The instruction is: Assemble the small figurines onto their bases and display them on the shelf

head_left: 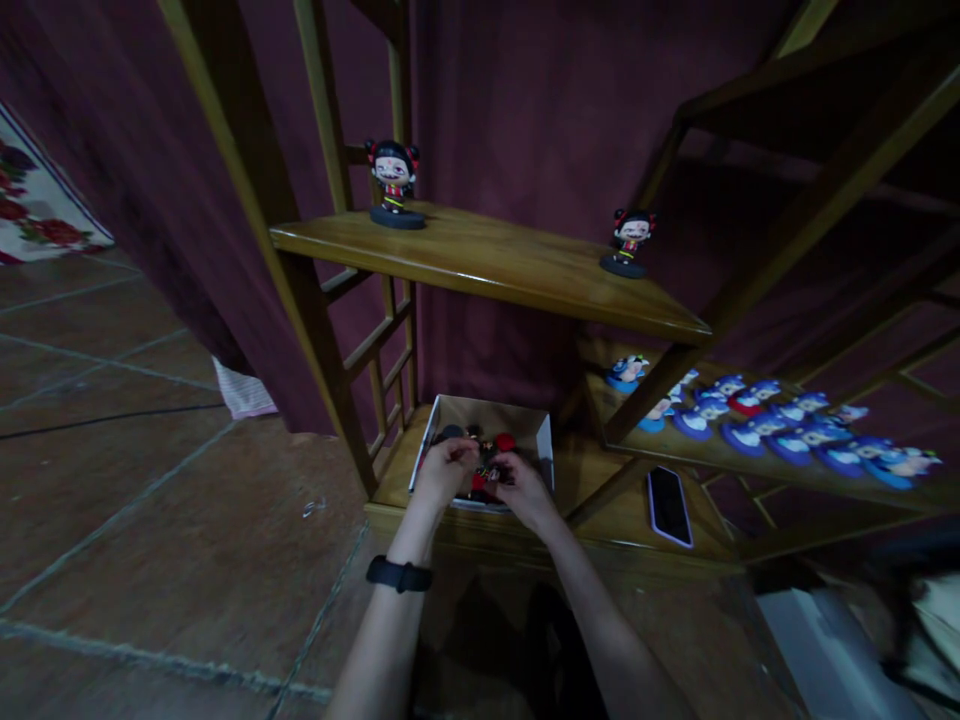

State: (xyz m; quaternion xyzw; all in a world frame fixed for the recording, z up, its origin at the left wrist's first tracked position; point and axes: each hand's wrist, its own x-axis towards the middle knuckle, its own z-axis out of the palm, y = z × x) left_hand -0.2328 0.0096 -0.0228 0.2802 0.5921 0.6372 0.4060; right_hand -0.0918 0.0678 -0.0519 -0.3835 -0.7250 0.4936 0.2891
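Observation:
A white cardboard box [545, 450] stands on the bottom shelf, with several small dark and red figurines [505, 441] lying jumbled inside. My left hand [448, 472] reaches into it from the left, its fingers bent together over the contents; what they grip is hidden. Opposite it, my right hand [525, 490] has its fingers closed around a black-and-red figurine [491, 474] low in the box. The two hands are a short way apart. On the shelf above stand two black-haired figurines on round dark bases, a left one [394, 185] and a right one [630, 240].
Wooden shelving surrounds the box; the middle shelf board [487, 255] overhangs behind it. A phone [669, 507] lies to the right on the bottom shelf. Several blue-and-white figurines [765, 420] crowd the right shelf. A slanting wooden post [660, 390] stands between. A dark red curtain [517, 130] hangs behind.

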